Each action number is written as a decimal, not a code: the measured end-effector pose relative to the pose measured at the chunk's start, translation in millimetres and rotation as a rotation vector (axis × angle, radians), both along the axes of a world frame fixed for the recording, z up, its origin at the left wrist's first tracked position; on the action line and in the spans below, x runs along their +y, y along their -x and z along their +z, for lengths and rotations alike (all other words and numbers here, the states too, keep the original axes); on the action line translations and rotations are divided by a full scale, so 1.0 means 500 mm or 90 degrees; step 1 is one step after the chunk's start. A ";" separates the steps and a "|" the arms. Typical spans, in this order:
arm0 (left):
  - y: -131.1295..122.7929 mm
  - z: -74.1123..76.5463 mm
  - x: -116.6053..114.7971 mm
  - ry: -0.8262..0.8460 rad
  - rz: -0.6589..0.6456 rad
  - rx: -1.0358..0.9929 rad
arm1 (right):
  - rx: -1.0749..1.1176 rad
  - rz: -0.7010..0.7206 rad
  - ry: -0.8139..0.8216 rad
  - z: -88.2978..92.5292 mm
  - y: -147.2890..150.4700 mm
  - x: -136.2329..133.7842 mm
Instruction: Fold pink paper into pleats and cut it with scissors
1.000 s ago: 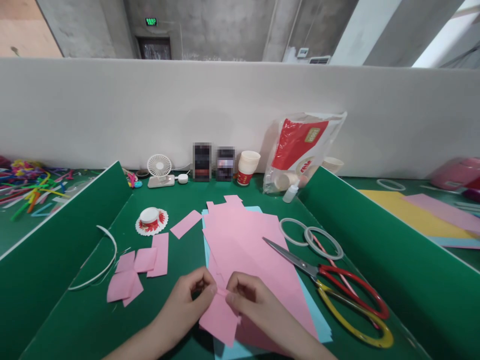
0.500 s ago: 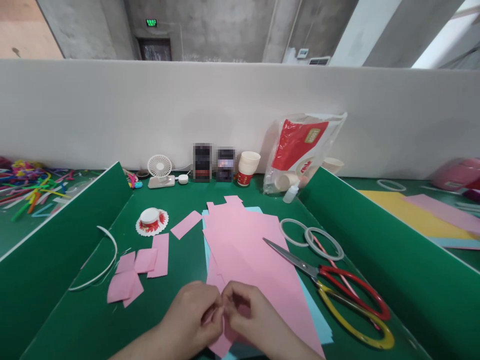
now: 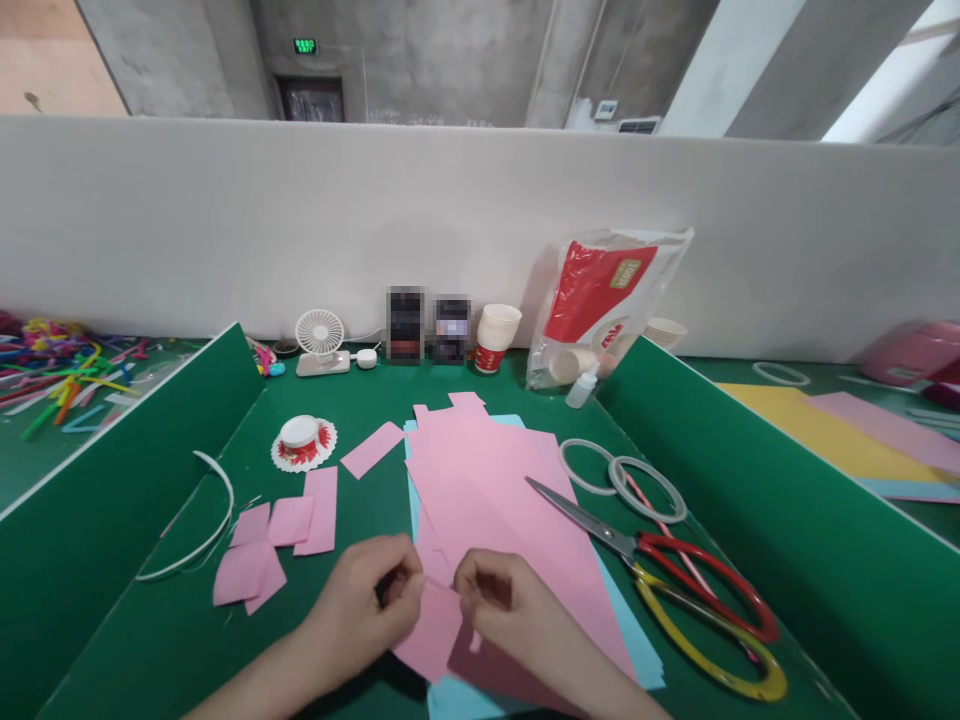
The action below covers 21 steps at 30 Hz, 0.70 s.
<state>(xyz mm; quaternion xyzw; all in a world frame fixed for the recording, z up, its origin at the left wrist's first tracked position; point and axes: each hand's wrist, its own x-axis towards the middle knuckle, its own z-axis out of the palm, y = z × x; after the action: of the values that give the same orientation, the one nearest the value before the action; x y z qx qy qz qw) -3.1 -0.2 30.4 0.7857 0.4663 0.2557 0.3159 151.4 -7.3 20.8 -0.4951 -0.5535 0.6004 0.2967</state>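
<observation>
Pink paper rectangle (image 3: 430, 632) — pinched at its upper edge between thumb and fingers of both left hand (image 3: 379, 597) and right hand (image 3: 501, 603) — at the near end of stacked pink sheets (image 3: 495, 490), scissors (image 3: 622, 540) to the right.

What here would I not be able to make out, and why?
All in the head view:
Whether the right hand pinches the pink paper piece: its curled shape hides the contact.
What the two dark upright shapes show: blurred into blocks.
Most of the blue paper: covered by pink sheets.
The rounded pink object, far right: cut off by the picture's edge.
The red paper cup's print: too small.
</observation>
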 end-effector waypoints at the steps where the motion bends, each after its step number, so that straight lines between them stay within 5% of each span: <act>1: 0.001 0.000 0.002 0.025 0.008 -0.017 | -0.004 -0.003 -0.006 0.001 -0.002 0.001; 9: 0.028 0.010 0.034 0.096 0.151 -0.178 | 0.016 -0.010 0.008 -0.002 -0.023 0.017; 17: -0.006 0.004 0.008 0.238 -0.036 -0.100 | 0.078 0.067 0.042 0.014 -0.008 0.001; 21: -0.009 0.004 0.004 0.251 -0.004 -0.139 | 0.090 0.012 0.023 0.008 -0.005 0.002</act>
<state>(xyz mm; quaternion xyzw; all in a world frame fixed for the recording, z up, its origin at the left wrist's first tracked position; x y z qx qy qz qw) 1.5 1.8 32.5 0.6781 0.4679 0.2419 0.5127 154.0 -6.5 24.9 -0.4517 -0.5248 0.6464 0.3204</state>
